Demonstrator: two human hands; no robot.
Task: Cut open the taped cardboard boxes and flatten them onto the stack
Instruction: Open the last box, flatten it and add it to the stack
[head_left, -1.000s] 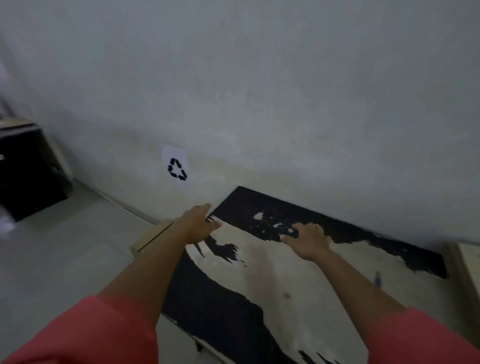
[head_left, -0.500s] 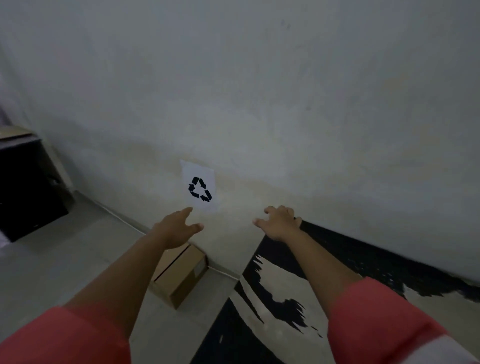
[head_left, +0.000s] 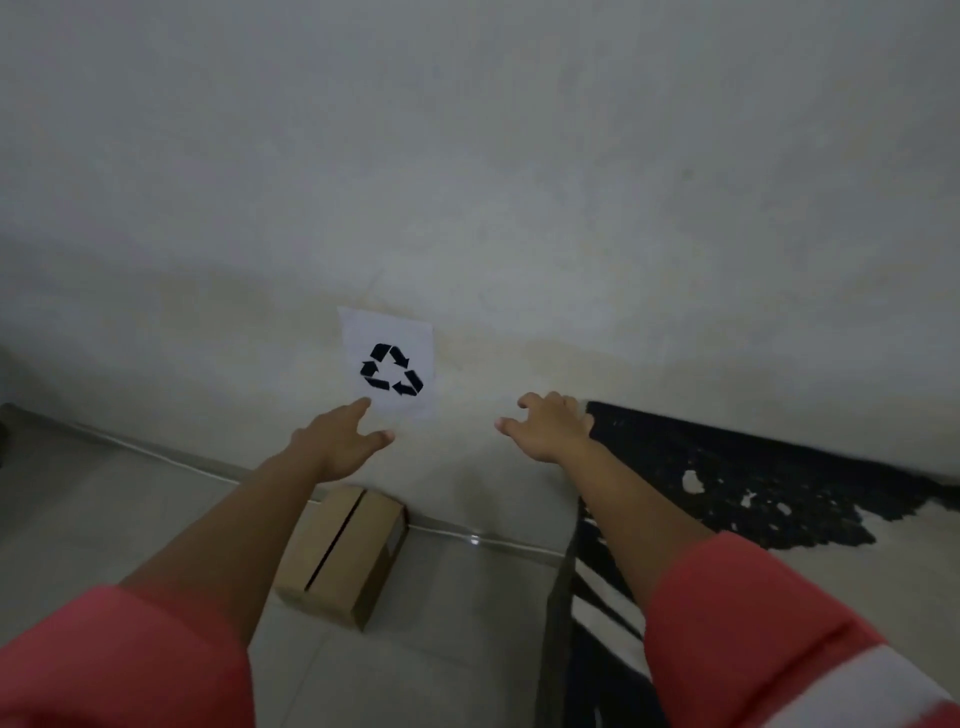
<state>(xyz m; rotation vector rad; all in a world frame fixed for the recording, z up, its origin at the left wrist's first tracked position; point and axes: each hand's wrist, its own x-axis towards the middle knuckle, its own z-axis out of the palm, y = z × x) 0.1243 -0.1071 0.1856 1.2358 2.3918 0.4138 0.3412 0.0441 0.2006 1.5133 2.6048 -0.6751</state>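
left hand (head_left: 337, 447), right hand (head_left: 550, 428), cardboard box (head_left: 343, 556)

Cardboard box (head_left: 345, 556): one
Recycling sign (head_left: 387, 364): one
Worn black-and-white desk (head_left: 727, 493): one
Hands: two, left hand (head_left: 337, 441), right hand (head_left: 550, 428)
Red sleeves (head_left: 119, 660): two

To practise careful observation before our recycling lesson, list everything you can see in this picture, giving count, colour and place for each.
cardboard box: one, brown with a dark seam along its top, on the floor against the wall, below the left forearm
recycling sign: one, white sheet with a black arrow symbol, on the wall above the box
worn panel: one, black with pale patches, at the right beside the wall
wall: one, off-white, fills the upper picture
floor: pale tiles, lower left
sleeves: two, pink-red, bottom corners
left hand: one, fingers extended, holding nothing, just below the sign
right hand: one, fingers spread, holding nothing, by the panel's far corner
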